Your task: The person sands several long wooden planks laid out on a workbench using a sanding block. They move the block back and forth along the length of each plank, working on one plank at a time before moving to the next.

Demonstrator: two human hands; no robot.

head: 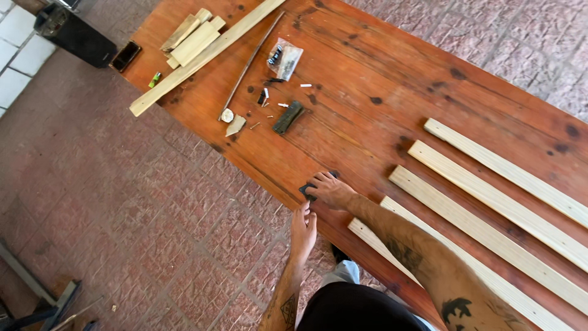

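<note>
My right hand (331, 190) lies flat on a small dark block (308, 189) near the front edge of the reddish wooden table (367, 92), its fingers pressed over the block. My left hand (302, 230) hangs just off the table edge below it, fingers together and pointing up toward the block, holding nothing that I can see. Several pale wooden slats (490, 202) lie side by side on the table to the right of my right arm.
At the far end lie a long pale plank (202, 58), stacked short offcuts (191, 37), a thin rod (248, 64), a clear bag of hardware (283, 58), a dark sanding block (287, 117), loose screws, a green lighter (155, 79) and a phone (125, 56). Brick floor at left.
</note>
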